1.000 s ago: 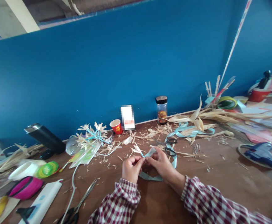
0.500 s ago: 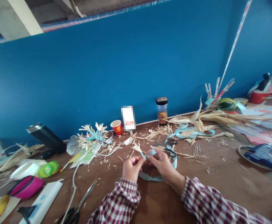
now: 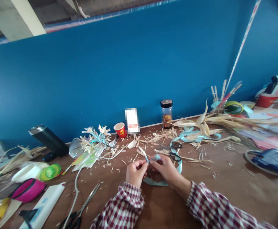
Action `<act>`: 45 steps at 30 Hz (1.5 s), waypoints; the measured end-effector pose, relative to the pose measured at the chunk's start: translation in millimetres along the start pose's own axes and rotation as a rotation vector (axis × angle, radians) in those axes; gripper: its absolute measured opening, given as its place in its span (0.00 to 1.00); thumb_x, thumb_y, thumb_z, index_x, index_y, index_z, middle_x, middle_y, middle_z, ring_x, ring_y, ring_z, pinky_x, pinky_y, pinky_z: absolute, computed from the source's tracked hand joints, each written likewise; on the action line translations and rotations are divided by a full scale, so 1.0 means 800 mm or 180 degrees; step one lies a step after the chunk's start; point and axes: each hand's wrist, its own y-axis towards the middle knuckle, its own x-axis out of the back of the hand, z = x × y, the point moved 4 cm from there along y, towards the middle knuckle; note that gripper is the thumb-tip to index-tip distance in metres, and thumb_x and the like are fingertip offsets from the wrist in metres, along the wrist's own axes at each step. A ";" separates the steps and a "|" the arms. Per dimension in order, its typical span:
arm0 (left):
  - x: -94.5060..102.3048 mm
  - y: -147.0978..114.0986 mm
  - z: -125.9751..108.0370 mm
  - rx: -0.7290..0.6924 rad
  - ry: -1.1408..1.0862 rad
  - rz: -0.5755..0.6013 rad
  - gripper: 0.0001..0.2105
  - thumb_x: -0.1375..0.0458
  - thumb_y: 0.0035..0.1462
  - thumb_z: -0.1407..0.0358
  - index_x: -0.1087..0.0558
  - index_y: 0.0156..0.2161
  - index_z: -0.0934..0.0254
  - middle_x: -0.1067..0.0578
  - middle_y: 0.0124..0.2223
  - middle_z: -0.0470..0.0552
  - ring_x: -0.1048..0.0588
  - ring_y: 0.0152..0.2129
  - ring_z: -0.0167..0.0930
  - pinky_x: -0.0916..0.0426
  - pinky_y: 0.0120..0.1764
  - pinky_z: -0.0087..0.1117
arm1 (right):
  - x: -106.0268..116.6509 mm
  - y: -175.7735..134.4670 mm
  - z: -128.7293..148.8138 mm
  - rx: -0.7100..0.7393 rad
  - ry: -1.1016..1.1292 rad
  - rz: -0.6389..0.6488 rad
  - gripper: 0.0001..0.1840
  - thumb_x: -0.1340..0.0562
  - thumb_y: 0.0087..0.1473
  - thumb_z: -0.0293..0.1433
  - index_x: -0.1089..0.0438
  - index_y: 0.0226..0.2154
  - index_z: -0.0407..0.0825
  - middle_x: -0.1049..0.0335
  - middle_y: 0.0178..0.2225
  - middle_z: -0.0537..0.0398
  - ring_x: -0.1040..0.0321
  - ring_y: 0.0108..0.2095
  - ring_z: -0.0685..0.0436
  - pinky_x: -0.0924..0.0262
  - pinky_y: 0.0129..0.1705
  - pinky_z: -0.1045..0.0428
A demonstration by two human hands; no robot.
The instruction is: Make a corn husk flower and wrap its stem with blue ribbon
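Observation:
In the middle of the head view, my left hand (image 3: 136, 173) is closed in a pinch around the base of a small corn husk flower (image 3: 142, 152), whose pale pointed strips stick up above the fingers. My right hand (image 3: 166, 168) pinches a light blue ribbon (image 3: 157, 157) right beside it, the two hands' fingertips almost touching. The ribbon wraps around the flower's stem. Its loose length loops under the hands and runs back past black-handled scissors (image 3: 175, 156) toward the husks. My fingers hide the lower stem.
Finished husk flowers with blue stems (image 3: 97, 138) lie at left, near a red paper cup (image 3: 120, 129) and a black bottle (image 3: 48, 140). A lidded jar (image 3: 166, 114) stands by the blue partition. Larger scissors (image 3: 84, 206), a power strip (image 3: 45, 205) and a blue glue gun (image 3: 268, 159) flank my arms.
The right fingers have shifted slightly along the ribbon toward the left hand. Both hands keep their pinch, and the whole view has moved a little.

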 end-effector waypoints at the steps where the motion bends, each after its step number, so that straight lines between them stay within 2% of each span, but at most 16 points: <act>1: 0.000 -0.001 -0.001 -0.0045 0.0042 -0.0036 0.13 0.37 0.38 0.61 0.24 0.30 0.69 0.33 0.14 0.43 0.36 0.11 0.23 0.41 0.14 0.22 | 0.001 0.000 -0.002 -0.0018 -0.0088 -0.0005 0.11 0.38 0.45 0.38 0.31 0.29 0.46 0.33 0.22 0.58 0.38 0.23 0.51 0.41 0.26 0.56; 8: 0.000 -0.003 -0.006 -0.0325 0.0347 -0.0233 0.10 0.40 0.41 0.63 0.24 0.27 0.70 0.33 0.14 0.44 0.37 0.10 0.23 0.42 0.14 0.23 | 0.000 -0.002 -0.001 0.0036 -0.0658 -0.0096 0.11 0.40 0.48 0.37 0.31 0.27 0.45 0.36 0.18 0.59 0.41 0.19 0.52 0.46 0.21 0.57; 15: 0.002 -0.003 -0.006 -0.0510 0.0459 -0.0255 0.09 0.41 0.42 0.63 0.24 0.26 0.69 0.32 0.13 0.45 0.36 0.10 0.24 0.42 0.15 0.23 | -0.008 -0.011 0.015 -0.0030 -0.0469 0.0034 0.12 0.39 0.47 0.37 0.30 0.26 0.43 0.37 0.18 0.59 0.43 0.19 0.53 0.49 0.20 0.58; 22: 0.000 -0.001 -0.004 -0.0153 0.0063 -0.0073 0.14 0.38 0.40 0.60 0.24 0.31 0.69 0.30 0.16 0.45 0.36 0.11 0.23 0.40 0.15 0.22 | -0.006 -0.005 0.008 -0.0160 -0.0203 0.0042 0.13 0.41 0.48 0.38 0.32 0.26 0.44 0.37 0.20 0.59 0.42 0.18 0.54 0.49 0.18 0.59; 28: 0.000 -0.001 -0.007 -0.0076 -0.0012 0.0072 0.18 0.38 0.41 0.56 0.24 0.35 0.69 0.31 0.15 0.44 0.35 0.12 0.23 0.40 0.15 0.22 | -0.002 -0.002 0.004 -0.0102 -0.0246 0.0031 0.13 0.42 0.48 0.39 0.33 0.25 0.45 0.37 0.20 0.60 0.43 0.18 0.55 0.49 0.19 0.59; 34: -0.001 0.005 0.004 0.0166 -0.0283 0.0443 0.23 0.38 0.40 0.53 0.25 0.40 0.69 0.34 0.14 0.42 0.38 0.12 0.21 0.43 0.15 0.20 | -0.004 -0.003 0.006 -0.0051 -0.0416 0.0156 0.14 0.42 0.48 0.40 0.35 0.24 0.44 0.40 0.17 0.61 0.45 0.16 0.55 0.50 0.17 0.59; 40: -0.004 0.007 0.010 0.0343 -0.0607 0.0323 0.24 0.35 0.34 0.53 0.24 0.36 0.68 0.35 0.14 0.41 0.40 0.11 0.20 0.45 0.15 0.20 | -0.004 -0.004 0.007 -0.0088 -0.0501 0.0080 0.14 0.43 0.49 0.40 0.36 0.24 0.45 0.40 0.17 0.61 0.45 0.16 0.55 0.51 0.17 0.59; 45: 0.000 0.004 0.004 0.0221 -0.0375 0.0138 0.22 0.36 0.36 0.54 0.24 0.35 0.68 0.33 0.15 0.42 0.38 0.12 0.21 0.43 0.15 0.21 | -0.002 -0.005 0.007 -0.0112 -0.0453 0.0013 0.15 0.42 0.49 0.41 0.35 0.25 0.45 0.39 0.19 0.60 0.42 0.18 0.54 0.50 0.18 0.59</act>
